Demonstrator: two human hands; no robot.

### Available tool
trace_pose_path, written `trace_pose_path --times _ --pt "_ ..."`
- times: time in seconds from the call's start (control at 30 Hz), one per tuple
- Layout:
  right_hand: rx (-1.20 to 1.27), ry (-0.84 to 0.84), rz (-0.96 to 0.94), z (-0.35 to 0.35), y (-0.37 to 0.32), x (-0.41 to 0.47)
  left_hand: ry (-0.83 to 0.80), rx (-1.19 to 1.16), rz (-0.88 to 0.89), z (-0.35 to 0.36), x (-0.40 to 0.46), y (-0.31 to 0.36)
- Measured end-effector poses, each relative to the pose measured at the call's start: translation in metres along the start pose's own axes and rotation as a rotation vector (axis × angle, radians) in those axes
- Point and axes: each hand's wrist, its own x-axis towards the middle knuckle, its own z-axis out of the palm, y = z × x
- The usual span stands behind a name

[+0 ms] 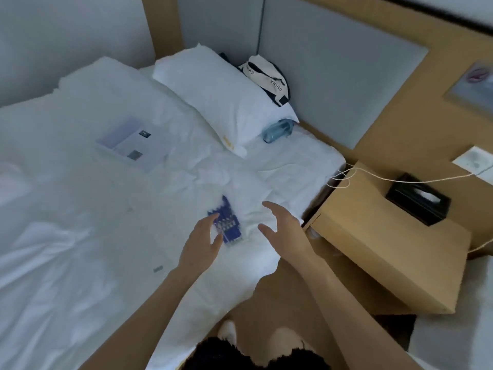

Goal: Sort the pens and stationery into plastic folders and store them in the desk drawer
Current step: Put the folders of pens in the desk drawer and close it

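Head view: our 2 hands, left (202, 241) and right (282, 225), spread empty over a blue pen pack (226, 222) on the bed (80, 263); sorting barely begun

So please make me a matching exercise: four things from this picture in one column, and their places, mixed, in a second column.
Things:
1. blue packet
2. water bottle
3. tissue box
4. booklet

Places:
A. on the wooden bedside cabinet
B. flat on the duvet, far left of the pillow
C. on the bed between the two hands
D. lying beside the pillow, near the headboard

Pairs: 1-C, 2-D, 3-A, 4-B
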Motion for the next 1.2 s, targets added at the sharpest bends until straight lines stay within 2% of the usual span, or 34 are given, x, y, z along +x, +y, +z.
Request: trace_pose_path --times 0.1,0.2,0.37,0.5,0.63,0.83,0.97,1.1,1.2 --pt "-0.006 -0.049 -0.053 -0.011 0.004 0.054 0.084 -0.042 -0.074 0.002 0.029 0.004" --pt "-0.024 -0.19 -0.131 -0.009 0.007 0.108 0.179 -0.061 -0.195 0.006 0.047 -0.003" --pt "-0.119 -0.458 -0.354 0.011 0.009 0.2 0.449 -0.098 -0.491 0.028 0.05 -0.009" --pt "-0.228 -0.652 -0.498 0.016 0.01 0.245 0.547 -0.105 -0.727 0.06 0.037 0.0" --pt "-0.342 -0.781 -0.638 0.042 0.012 0.281 0.729 -0.173 -0.942 0.086 0.032 0.005" --pt "-0.405 -0.864 -0.625 0.096 0.014 0.305 0.788 -0.392 -1.171 0.135 0.038 -0.005" --pt "-0.483 -0.872 -0.649 0.132 0.023 0.322 0.806 -0.487 -1.229 0.17 0.055 -0.014" --pt "-0.54 -0.822 -0.683 0.159 0.032 0.341 0.816 -0.681 -1.313 0.192 0.071 -0.03" --pt "-0.562 -0.858 -0.671 0.173 0.037 0.352 0.86 -0.71 -1.346 0.198 0.081 -0.038"
